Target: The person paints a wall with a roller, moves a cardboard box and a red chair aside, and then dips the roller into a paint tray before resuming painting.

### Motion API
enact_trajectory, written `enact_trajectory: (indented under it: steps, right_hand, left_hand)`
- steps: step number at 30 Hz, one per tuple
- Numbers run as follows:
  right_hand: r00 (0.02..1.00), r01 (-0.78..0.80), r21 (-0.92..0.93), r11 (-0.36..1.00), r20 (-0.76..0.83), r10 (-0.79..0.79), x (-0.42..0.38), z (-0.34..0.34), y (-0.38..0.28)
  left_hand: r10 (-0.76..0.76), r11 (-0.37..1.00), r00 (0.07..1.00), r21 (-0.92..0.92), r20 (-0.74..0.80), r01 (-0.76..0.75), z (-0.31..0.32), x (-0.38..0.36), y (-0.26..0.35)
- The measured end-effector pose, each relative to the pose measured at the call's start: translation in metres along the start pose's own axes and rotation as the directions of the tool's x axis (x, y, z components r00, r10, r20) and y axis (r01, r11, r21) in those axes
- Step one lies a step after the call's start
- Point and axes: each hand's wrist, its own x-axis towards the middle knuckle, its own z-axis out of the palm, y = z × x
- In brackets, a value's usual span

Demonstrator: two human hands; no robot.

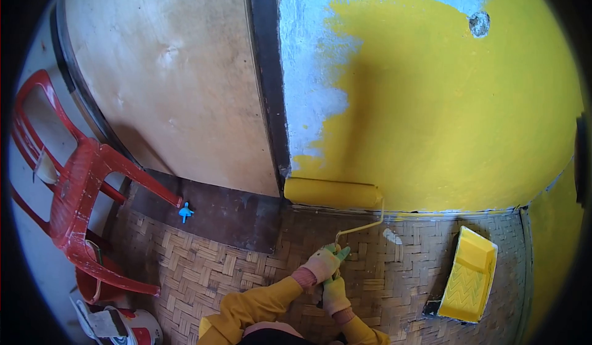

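A paint roller (333, 193) with a yellow-coated sleeve lies against the bottom of the wall (425, 110), near the dark door frame. Its bent wire runs down to the handle, which both gloved hands grip. My left hand (323, 263) is closed around the upper end, close to the wire. Lower down, my right hand (335, 294) wraps the handle too, and most of the grip is hidden by the gloves. Yellow paint covers much of the wall, while a pale blue-white area shows at the upper left. To the right, a yellow paint tray (470, 274) rests on the floor.
A red plastic chair (80, 191) stands at the left, with a red bucket (102, 280) and a white-and-red paint pail (140, 328) below it. A small blue object (185, 212) lies by a chair leg. Behind is a wooden door (179, 86); the floor is woven matting (203, 258).
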Motion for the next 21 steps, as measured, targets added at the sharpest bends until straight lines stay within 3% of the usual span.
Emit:
enact_trajectory:
  steps: [2,3,5,6,7,8,9,11,12,14,15,17,18,20,21]
  right_hand:
    - [0.994,-0.113,0.173,0.978,0.024,0.111,-0.007,0.009,-0.013]
    - [0.993,-0.114,0.174,0.978,0.028,0.110,-0.014,0.015,-0.027]
    - [0.990,-0.142,0.271,0.952,0.064,0.129,-0.022,0.031,-0.066]
    - [0.990,-0.138,0.273,0.952,0.070,0.123,-0.019,0.037,-0.077]
    - [0.998,0.031,0.205,0.978,0.041,-0.040,-0.018,0.041,-0.085]
    - [0.979,0.199,0.131,0.971,0.024,-0.203,-0.016,0.045,-0.093]
    - [0.980,0.195,0.130,0.972,0.024,-0.200,-0.015,0.049,-0.108]
    - [0.988,0.094,0.180,0.979,0.103,-0.113,-0.012,0.054,-0.135]
    - [0.988,0.093,0.177,0.980,0.106,-0.113,-0.011,0.053,-0.134]
    - [0.975,0.182,0.155,0.971,0.098,-0.198,-0.005,0.049,-0.125]
    - [0.973,0.189,0.152,0.970,0.101,-0.205,-0.004,0.048,-0.117]
    - [0.948,0.319,-0.049,0.946,0.013,-0.319,-0.006,0.043,-0.092]
    - [0.948,0.319,-0.048,0.947,0.013,-0.319,-0.005,0.037,-0.072]
    - [0.975,0.202,-0.123,0.972,-0.063,-0.211,-0.005,0.029,-0.042]
    - [0.976,0.196,-0.151,0.969,-0.064,-0.207,-0.007,0.027,-0.037]
  left_hand:
    - [0.274,0.905,0.961,0.345,-0.022,-0.250,0.000,0.001,-0.011]
    - [0.272,0.904,0.962,0.348,-0.025,-0.247,-0.007,-0.004,0.000]
    - [0.027,0.990,0.997,0.138,0.068,-0.036,-0.031,-0.013,0.037]
    - [0.029,0.989,0.998,0.143,0.061,-0.038,-0.035,-0.011,0.041]
    - [0.305,0.951,0.943,0.090,-0.134,-0.295,-0.037,-0.009,0.043]
    - [0.532,0.840,0.780,0.089,-0.330,-0.535,-0.039,-0.009,0.046]
    - [0.529,0.842,0.782,0.087,-0.330,-0.532,-0.048,-0.011,0.058]
    - [0.648,0.753,0.659,0.191,-0.382,-0.630,-0.066,-0.015,0.083]
    - [0.647,0.753,0.657,0.190,-0.386,-0.630,-0.066,-0.014,0.082]
    - [0.546,0.812,0.769,-0.014,-0.334,-0.583,-0.062,-0.008,0.073]
    - [0.551,0.808,0.763,-0.012,-0.338,-0.589,-0.056,-0.006,0.064]
    - [0.498,0.859,0.788,0.085,-0.362,-0.504,-0.035,-0.001,0.034]
    - [0.498,0.860,0.788,0.085,-0.362,-0.504,-0.022,0.005,0.014]
    - [0.234,0.951,0.936,-0.140,-0.265,-0.277,-0.003,0.010,-0.011]
    - [0.236,0.951,0.934,-0.134,-0.269,-0.278,-0.001,0.010,-0.015]
